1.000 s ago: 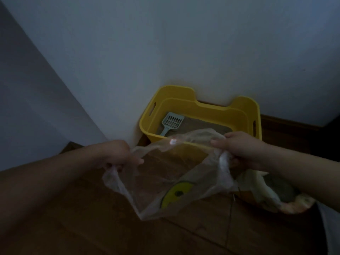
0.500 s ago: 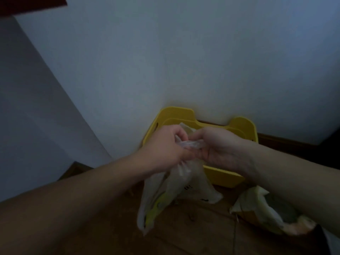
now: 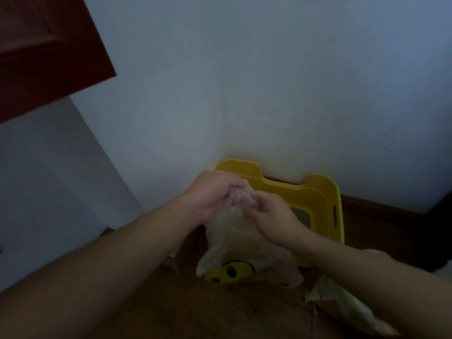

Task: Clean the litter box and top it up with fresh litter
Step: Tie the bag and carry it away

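A yellow litter box (image 3: pixel 320 195) stands on the wooden floor in the wall corner, with grey-brown litter (image 3: pixel 302 216) showing inside. In front of it hangs a clear plastic bag (image 3: pixel 234 243) with a yellow smiley print near its bottom. My left hand (image 3: pixel 211 194) and my right hand (image 3: pixel 271 212) are both closed on the bag's gathered top, close together above the box's near edge. The scoop is hidden behind my hands and the bag.
Another crumpled bag (image 3: pixel 342 304) with pale plastic lies on the floor at lower right. White walls meet behind the box, and a dark red door (image 3: pixel 44 50) fills the upper left. A dark wooden baseboard (image 3: pixel 381 206) runs along the right wall.
The bag was held wide open a second ago; my hands have since come together and bunched its top shut. The view has tilted upward, bringing the red door into sight.
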The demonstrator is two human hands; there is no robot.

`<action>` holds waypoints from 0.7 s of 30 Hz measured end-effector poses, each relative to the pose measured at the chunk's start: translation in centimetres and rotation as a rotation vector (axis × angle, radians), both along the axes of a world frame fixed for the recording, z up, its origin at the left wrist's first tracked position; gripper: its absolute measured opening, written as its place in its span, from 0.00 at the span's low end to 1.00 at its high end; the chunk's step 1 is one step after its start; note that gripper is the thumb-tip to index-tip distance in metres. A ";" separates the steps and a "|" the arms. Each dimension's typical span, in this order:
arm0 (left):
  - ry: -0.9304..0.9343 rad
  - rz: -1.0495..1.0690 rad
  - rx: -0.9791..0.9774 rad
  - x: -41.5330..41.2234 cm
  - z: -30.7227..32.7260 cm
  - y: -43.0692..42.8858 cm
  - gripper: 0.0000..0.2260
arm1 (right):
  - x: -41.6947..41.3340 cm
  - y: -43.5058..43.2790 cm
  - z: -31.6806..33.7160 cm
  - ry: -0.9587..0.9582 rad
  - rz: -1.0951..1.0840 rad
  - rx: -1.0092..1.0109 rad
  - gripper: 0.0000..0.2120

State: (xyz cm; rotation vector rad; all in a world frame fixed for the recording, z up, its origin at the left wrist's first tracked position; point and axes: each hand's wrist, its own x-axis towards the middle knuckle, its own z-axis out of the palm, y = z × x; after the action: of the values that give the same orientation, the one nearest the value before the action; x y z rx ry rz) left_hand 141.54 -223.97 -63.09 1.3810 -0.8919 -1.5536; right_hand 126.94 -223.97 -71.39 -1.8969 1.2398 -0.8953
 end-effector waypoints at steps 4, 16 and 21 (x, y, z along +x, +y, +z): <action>-0.977 -0.514 -0.245 2.1 1.9 0.0 0.16 | -1.4 -0.5 0.3 -0.228 -0.074 0.152 0.14; -1.202 -0.852 -0.826 0.3 1.3 -0.3 0.03 | -0.2 0.4 0.0 0.104 0.236 -0.003 0.09; -0.850 -0.318 -0.564 -0.2 -1.9 -0.6 0.12 | -1.3 0.6 1.2 -0.276 0.306 0.356 0.20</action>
State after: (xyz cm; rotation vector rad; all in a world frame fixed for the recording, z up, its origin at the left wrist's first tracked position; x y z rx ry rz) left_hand 141.35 -224.56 -64.98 1.5013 -1.9615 -0.7512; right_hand 125.61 -223.37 -70.24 -1.5632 0.8487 -0.6917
